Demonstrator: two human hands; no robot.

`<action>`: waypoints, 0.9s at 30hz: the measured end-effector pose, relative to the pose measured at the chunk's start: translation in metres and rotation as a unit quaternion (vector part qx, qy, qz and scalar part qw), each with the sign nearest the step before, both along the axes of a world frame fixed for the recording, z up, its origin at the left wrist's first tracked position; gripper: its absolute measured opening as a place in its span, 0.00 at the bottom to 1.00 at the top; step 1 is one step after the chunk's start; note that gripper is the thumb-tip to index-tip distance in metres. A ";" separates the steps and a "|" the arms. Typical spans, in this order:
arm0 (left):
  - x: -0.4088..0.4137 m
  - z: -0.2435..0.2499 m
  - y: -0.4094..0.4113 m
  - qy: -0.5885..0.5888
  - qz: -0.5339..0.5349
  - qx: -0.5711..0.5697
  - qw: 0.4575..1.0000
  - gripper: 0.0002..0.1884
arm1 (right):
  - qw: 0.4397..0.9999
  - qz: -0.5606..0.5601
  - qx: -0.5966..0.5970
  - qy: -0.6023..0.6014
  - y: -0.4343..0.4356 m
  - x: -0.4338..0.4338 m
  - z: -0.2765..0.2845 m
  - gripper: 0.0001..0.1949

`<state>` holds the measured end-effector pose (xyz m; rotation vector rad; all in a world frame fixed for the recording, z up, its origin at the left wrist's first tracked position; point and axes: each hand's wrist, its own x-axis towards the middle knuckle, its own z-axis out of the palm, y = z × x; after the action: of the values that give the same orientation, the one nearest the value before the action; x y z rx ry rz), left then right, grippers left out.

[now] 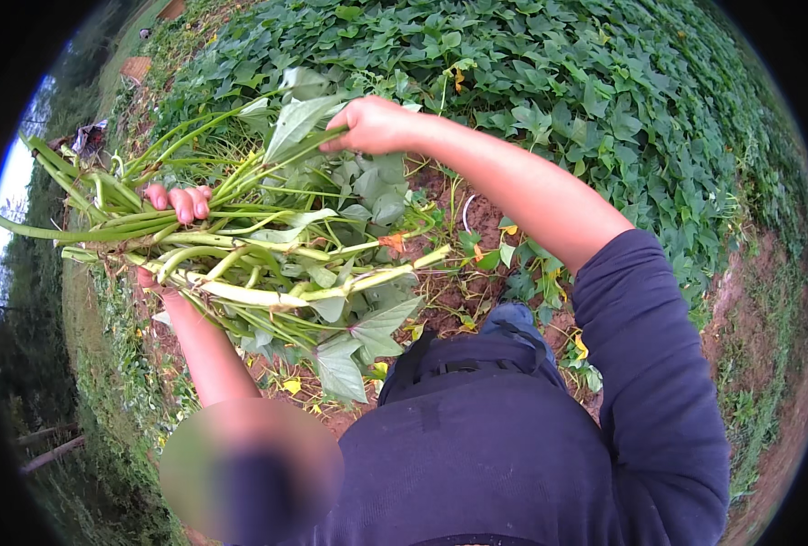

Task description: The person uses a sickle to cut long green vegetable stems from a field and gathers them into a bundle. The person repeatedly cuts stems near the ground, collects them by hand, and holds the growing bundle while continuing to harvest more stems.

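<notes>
My left hand [182,203] is closed around a thick bundle of cut leafy vines [240,239], which look like sweet potato stems. The fingers wrap over the stems near their cut ends, and the wrist shows below the bundle. Broad pale-backed leaves [369,334] hang from the bundle on the right. Above it, my right hand [369,125] pinches a leafy stem [301,130] between thumb and fingers. That stem's lower end runs in among the others by my left hand. The palm of my left hand is hidden by the stems.
A dense bed of green leafy vines [547,75] spreads ahead and to the right. Reddish soil [438,184] with yellowed leaves lies below my hands. Grass [103,327] and dark trees [28,355] are at the left. A brown piece [136,68] lies at upper left.
</notes>
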<state>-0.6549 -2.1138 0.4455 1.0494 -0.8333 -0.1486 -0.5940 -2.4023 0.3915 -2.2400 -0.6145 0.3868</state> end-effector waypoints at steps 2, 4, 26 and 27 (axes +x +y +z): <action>-0.007 -0.004 -0.003 0.008 0.031 -0.012 0.999 0.37 | 0.997 0.029 0.013 -0.074 -0.019 0.010 0.001 0.17; -0.015 -0.005 -0.003 0.028 0.075 -0.019 0.997 0.36 | 0.994 0.072 -0.033 -0.081 -0.038 0.012 0.017 0.20; -0.015 0.011 0.044 0.162 0.340 -0.070 0.924 0.19 | 0.992 0.041 -0.110 -0.052 -0.073 -0.045 -0.062 0.22; -0.016 0.011 0.038 0.163 0.325 -0.078 0.928 0.21 | 0.985 0.003 -0.103 -0.139 -0.068 -0.046 -0.062 0.25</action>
<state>-0.6708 -2.0753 0.4567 1.0620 -0.1650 0.2974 -0.6403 -2.4699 0.3294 -2.5155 -0.7553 0.1446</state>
